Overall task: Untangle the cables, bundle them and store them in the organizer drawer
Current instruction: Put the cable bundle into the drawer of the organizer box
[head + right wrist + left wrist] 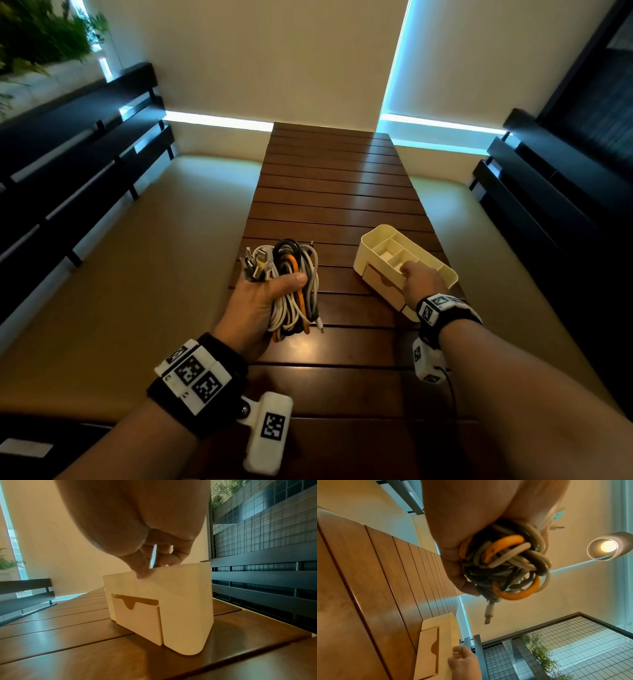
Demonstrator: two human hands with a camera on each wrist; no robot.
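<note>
Slatted table, left grip clutching cable bundle, right grip pinching organizer rim — drawer ajar

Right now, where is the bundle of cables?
In the head view, the cable bundle is gripped in the left hand, above the wooden table, left of the cream organizer.

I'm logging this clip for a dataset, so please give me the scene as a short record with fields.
surface: slatted wooden table
left hand: grips the cable bundle (white, grey, black, orange) above the table
right hand: pinches the top rim of the organizer
organizer: cream, upright on the table, open compartments on top
drawer: slightly pulled out, nothing visible inside
cables stored: not yet
</note>
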